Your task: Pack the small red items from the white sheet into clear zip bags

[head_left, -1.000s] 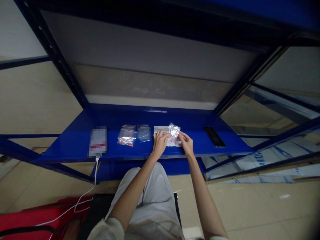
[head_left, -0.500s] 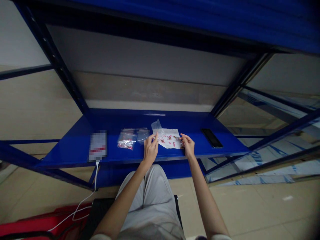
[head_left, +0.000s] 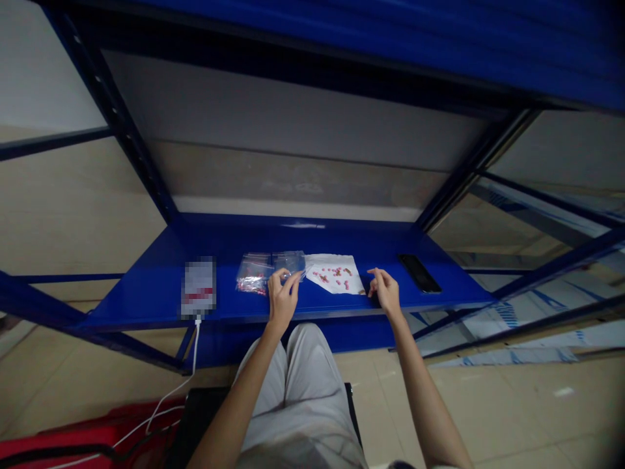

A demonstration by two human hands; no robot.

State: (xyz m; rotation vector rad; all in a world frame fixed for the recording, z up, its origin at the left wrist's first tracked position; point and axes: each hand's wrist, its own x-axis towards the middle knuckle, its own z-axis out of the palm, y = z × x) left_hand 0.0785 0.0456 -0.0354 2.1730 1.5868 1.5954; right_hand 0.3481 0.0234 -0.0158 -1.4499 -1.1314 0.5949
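Note:
My left hand (head_left: 283, 301) is at the near edge of the clear plastic bags, its thumb and fingers closed on a clear zip bag (head_left: 295, 259). Left of it lie more clear zip bags (head_left: 251, 268) with small pink pieces inside. A white paper sheet (head_left: 333, 288) lies between my hands, with several small pink and brownish pieces (head_left: 338, 271) scattered on it. My right hand (head_left: 385, 291) hovers just right of the paper, index finger stretched out and the other fingers loosely bent, with nothing visible in it.
A black phone (head_left: 418, 273) lies on the blue shelf (head_left: 234, 228) at the right. At the left is a blurred white and red item (head_left: 198, 286) with a white cable (head_left: 196, 348) hanging over the front edge. Blue uprights and an upper shelf frame the space.
My left hand has moved left, bringing the clear bag off the paper to beside the other bags. My right hand has drawn away to the right of the paper, its fingers loosening.

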